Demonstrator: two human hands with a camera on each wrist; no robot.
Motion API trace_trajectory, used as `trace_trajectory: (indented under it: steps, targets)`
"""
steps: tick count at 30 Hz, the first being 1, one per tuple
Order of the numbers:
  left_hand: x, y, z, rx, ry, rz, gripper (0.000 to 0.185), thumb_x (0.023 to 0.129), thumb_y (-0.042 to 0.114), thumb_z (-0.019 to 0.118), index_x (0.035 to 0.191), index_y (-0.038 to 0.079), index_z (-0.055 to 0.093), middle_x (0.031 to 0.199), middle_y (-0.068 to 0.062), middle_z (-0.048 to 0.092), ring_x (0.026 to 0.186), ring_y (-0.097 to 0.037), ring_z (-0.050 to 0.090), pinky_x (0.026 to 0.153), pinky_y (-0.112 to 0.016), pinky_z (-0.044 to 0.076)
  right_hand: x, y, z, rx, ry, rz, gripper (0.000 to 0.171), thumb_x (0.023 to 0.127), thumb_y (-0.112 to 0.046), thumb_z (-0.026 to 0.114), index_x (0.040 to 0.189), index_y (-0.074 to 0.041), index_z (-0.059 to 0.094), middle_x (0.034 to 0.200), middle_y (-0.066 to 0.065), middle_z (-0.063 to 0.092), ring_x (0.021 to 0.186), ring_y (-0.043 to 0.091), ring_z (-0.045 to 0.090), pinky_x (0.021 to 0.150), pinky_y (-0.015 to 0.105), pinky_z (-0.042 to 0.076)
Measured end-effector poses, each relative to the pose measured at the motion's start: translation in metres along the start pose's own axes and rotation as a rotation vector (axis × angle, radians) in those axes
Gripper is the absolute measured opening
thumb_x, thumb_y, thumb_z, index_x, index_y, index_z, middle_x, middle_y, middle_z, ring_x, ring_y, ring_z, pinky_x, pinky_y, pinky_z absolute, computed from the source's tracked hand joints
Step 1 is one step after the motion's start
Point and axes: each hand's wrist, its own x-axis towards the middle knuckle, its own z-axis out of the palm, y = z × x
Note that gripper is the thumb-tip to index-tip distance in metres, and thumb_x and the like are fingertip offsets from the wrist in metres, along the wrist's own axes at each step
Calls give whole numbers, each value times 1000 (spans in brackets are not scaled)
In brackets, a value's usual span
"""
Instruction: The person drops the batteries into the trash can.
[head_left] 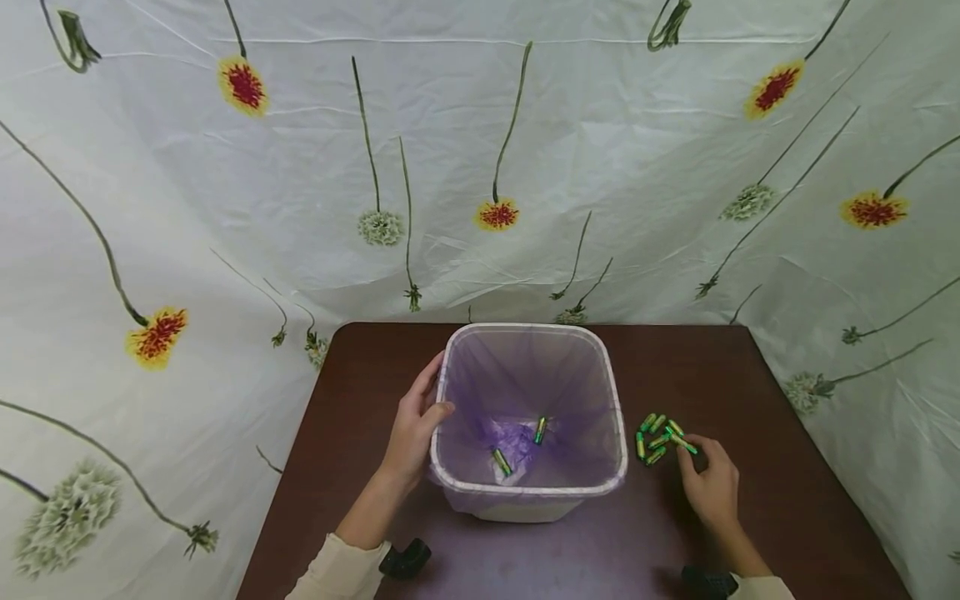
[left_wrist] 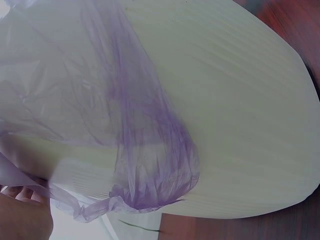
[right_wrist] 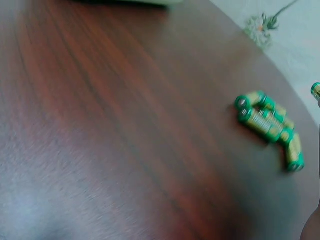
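Left hand [head_left: 411, 429] curled round rim of white square plastic bin [head_left: 531, 490] with purple liner; right hand [head_left: 708, 481] pinching green cylindrical battery [head_left: 683, 443] above dark brown wooden worktop [head_left: 787, 467].

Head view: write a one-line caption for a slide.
Left hand holds the rim of a purple-lined bin with two batteries inside; right hand pinches one battery beside a pile.

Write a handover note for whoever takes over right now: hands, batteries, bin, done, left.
Left hand grips the rim of the lined waste bin, steadying it on the brown table.
Right hand pinches one green battery at the pile of batteries right of the bin.
Done: two batteries in the bin.
Left: the pinched one plus the pile.
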Motion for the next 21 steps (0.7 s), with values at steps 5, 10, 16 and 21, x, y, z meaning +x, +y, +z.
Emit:
trace_trajectory:
  steps: [5,10,16,21]
  targets:
    - [-1,-1,-1,7,3,-1,72,91,-6,50,160,1,33,163,-16,34,145,-34,37,108,-26,40,12,-12,-3,47,-28,-51,19,87,6,75,105,2,73,95,12,68,64,14,48,59,18,36]
    - [-1,-2,0,6,16,-9,73,90,-5,51,160,1,33,164,-14,33,146,-31,36,110,-25,38,25,-25,-6,62,-61,-82,17,88,4,74,104,-2,73,92,6,65,66,22,51,60,19,36]
    - [-1,-2,0,-5,12,-8,72,90,-6,50,160,0,33,163,-16,34,144,-33,37,108,-26,39,38,-40,-9,76,-83,-124,16,87,5,74,101,-3,73,91,6,66,68,15,55,60,18,41]
    - [1,-1,0,-6,8,-3,72,90,-5,51,160,0,33,163,-15,34,144,-33,38,109,-26,39,48,-48,-12,95,-88,-175,16,86,6,73,100,-2,73,90,5,67,69,12,56,59,19,43]
